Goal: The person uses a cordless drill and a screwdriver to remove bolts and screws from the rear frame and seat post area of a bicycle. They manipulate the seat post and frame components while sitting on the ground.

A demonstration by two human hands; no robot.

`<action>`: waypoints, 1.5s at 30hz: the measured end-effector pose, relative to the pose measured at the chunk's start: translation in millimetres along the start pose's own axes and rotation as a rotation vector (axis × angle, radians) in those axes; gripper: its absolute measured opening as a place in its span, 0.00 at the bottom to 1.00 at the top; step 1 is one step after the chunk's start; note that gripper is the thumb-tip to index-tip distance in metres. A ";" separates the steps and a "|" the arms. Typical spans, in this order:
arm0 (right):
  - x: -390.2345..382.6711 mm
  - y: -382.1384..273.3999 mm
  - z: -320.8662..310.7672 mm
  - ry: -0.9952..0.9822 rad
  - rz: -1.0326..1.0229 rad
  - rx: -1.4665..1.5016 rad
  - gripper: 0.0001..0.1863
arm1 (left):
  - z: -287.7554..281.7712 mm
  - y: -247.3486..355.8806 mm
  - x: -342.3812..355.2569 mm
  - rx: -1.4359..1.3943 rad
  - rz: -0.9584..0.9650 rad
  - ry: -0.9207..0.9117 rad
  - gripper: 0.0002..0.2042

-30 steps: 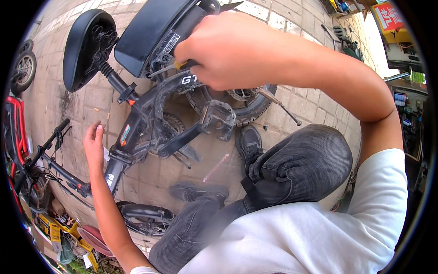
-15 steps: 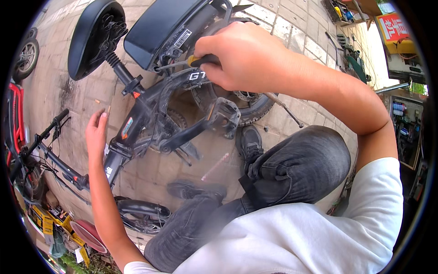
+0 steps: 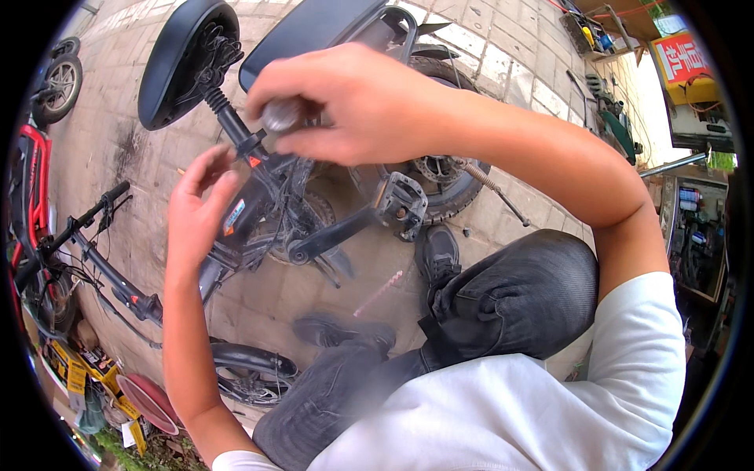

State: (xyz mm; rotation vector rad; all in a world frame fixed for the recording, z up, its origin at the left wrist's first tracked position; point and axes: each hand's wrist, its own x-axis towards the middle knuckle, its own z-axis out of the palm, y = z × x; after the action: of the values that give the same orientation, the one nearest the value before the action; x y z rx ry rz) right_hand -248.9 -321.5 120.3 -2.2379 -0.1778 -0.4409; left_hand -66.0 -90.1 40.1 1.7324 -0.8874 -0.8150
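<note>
A black bike stands before me, its saddle at the upper left and its seat post slanting down to the frame. My right hand is over the frame beside the post, fingers curled around a rounded grey thing, smeared by motion; its kind cannot be made out. Left of the post, below the saddle, my left hand is raised with thumb and fingers apart, and I see nothing in it. A dark box behind the saddle is partly covered by my right hand.
The pedal and rear wheel lie right of the frame, a spring-topped rod beside the wheel. Handlebars reach out at left, near a red vehicle. Tools lie along the right edge by a cabinet.
My right hand has moved left from the box's side toward the seat post; the yellow-and-black screwdriver it held no longer shows clearly. My left hand has risen toward the post. The view has shifted slightly.
</note>
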 end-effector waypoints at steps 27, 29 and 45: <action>-655.3 -126.7 203.1 0.474 2.331 -0.216 0.37 | -8.2 45.3 119.5 -0.410 0.193 -0.278 0.06; -640.8 -127.5 233.6 0.530 2.423 -0.149 0.42 | -17.5 40.9 126.5 -0.428 0.243 -0.415 0.07; -593.0 -271.2 359.7 0.685 2.869 0.922 0.36 | 25.8 59.1 122.7 -0.259 0.280 -0.228 0.13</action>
State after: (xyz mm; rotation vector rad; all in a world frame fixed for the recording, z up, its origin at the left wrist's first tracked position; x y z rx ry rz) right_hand -781.8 139.6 -120.6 0.1821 2.1319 0.5022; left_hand -36.8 -221.3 74.2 1.2741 -1.0965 -0.9051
